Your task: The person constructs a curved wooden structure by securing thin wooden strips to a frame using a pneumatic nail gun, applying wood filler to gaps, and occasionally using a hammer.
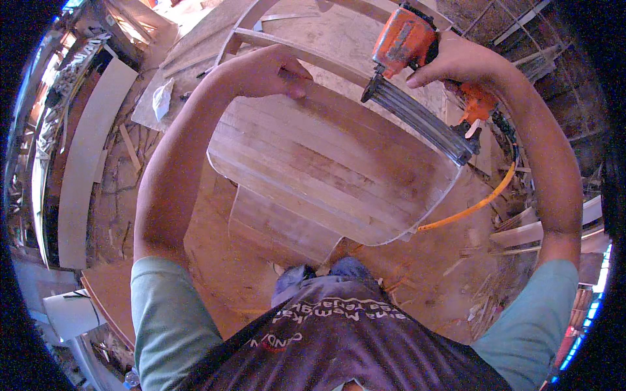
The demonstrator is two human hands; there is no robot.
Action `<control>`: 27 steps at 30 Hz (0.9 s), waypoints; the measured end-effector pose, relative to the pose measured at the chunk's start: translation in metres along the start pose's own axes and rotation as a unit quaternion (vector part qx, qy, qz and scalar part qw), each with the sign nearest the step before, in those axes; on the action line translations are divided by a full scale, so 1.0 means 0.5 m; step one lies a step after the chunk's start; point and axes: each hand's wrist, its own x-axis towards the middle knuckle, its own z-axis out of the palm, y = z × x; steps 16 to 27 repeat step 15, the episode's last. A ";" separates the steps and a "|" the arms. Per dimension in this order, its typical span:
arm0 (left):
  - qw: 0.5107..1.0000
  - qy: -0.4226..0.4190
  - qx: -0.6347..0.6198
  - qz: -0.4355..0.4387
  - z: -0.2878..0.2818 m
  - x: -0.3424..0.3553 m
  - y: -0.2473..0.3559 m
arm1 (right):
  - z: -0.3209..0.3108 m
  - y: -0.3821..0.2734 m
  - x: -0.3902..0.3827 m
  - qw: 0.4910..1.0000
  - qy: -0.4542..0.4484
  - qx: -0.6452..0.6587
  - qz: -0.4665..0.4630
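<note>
A rounded wooden seat panel [313,156], made of joined strips, lies in front of me. Beyond its far edge runs a curved wooden frame with a rail [280,44]. My left hand [277,73] is at the far left edge of the panel, fingers curled and thumb down against the wood; what they pinch is hidden. An orange air nail gun [404,42] is gripped in my right hand [466,62] above the panel's far right. Its dark magazine [420,117] slants down across the panel's right side, and part of the handle is hidden by the hand.
From the gun's side a yellow-orange air hose [473,210] curves under the panel. A lower wooden board [280,221] shows below the panel, close to my legs. Long pale boards [98,156] lie at left, a white crumpled piece [163,99] nearby. Wood scraps [521,228] litter the right.
</note>
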 end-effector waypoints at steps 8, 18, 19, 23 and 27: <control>0.999 0.034 0.006 0.010 0.023 -0.002 -0.019 | 0.011 0.005 0.023 1.000 -0.007 0.007 -0.028; 0.995 0.063 0.063 0.036 0.016 -0.010 -0.018 | 0.013 0.020 0.035 0.999 0.030 -0.025 -0.036; 0.995 0.063 0.063 0.036 0.016 -0.010 -0.018 | 0.013 0.020 0.035 0.999 0.030 -0.025 -0.036; 0.995 0.063 0.063 0.036 0.016 -0.010 -0.018 | 0.013 0.020 0.035 0.999 0.030 -0.025 -0.036; 0.995 0.063 0.063 0.036 0.016 -0.010 -0.018 | 0.013 0.020 0.035 0.999 0.030 -0.025 -0.036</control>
